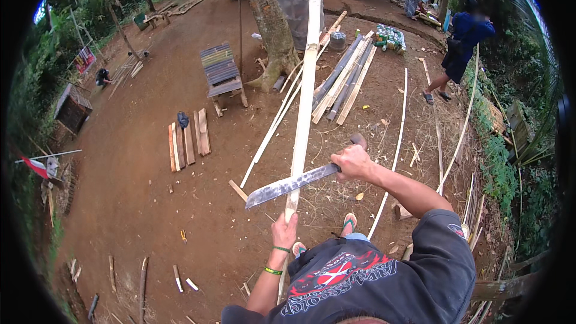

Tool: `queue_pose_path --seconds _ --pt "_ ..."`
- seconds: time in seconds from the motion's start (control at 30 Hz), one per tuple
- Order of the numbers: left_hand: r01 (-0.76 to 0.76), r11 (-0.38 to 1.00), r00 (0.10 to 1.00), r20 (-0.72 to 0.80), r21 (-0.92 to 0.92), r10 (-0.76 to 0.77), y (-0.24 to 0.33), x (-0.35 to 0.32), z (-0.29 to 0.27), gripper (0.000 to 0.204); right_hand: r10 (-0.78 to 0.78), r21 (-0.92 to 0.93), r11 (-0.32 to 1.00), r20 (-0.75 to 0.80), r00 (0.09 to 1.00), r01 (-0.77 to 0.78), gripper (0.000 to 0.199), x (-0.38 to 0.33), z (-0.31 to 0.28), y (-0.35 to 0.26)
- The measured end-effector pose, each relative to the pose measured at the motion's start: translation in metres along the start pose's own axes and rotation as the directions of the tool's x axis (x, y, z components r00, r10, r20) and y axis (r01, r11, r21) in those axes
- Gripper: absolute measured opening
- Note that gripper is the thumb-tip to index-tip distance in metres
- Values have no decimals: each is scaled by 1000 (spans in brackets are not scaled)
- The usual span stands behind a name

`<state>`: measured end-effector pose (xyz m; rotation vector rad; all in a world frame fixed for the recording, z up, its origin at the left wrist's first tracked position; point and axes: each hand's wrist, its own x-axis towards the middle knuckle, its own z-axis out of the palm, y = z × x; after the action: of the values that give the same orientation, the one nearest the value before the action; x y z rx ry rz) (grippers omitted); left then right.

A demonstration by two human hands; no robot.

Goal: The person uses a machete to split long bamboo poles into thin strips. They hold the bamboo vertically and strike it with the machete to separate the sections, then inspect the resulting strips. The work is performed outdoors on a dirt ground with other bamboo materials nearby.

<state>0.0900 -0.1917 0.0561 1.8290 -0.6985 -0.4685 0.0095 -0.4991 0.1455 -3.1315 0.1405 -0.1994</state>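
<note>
A long pale strip of split bamboo stretches away from my body, its far end raised. My left hand is wrapped round the strip near its lower end, with green and yellow bands on the wrist. In my right hand is the handle of a machete, whose knob end shows above the fist. The broad, stained blade points left and lies across the strip, a little beyond my left hand. Whether its edge bites into the bamboo I cannot tell.
Bamboo poles and split lengths lie beyond the strip, beside a tree trunk. A slatted bench and short planks are on the left. A standing person is at the far right; others crouch or bend farther off.
</note>
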Motion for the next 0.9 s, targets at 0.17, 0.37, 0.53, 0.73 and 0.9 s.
queue_pose_path --seconds 0.17,0.37,0.53,0.73,0.9 --pt "44 995 999 23 -91 -42 3 5 -2 34 6 -51 999 -126 992 -13 23 5 -12 11" --pt "119 969 992 60 -215 -108 20 -1 -8 31 -38 -126 992 -186 982 14 20 16 -24 31" --pt "163 973 986 71 -165 -153 -2 -30 -20 31 300 -167 915 -326 897 -366 12 12 -46 123" --pt "256 943 966 89 -213 -242 -3 -21 -35 34 506 76 862 -58 860 -502 17 24 -34 29" --pt "107 981 991 97 -161 -92 -18 -23 -21 29 -257 -48 966 -88 962 253 17 15 -6 -20"
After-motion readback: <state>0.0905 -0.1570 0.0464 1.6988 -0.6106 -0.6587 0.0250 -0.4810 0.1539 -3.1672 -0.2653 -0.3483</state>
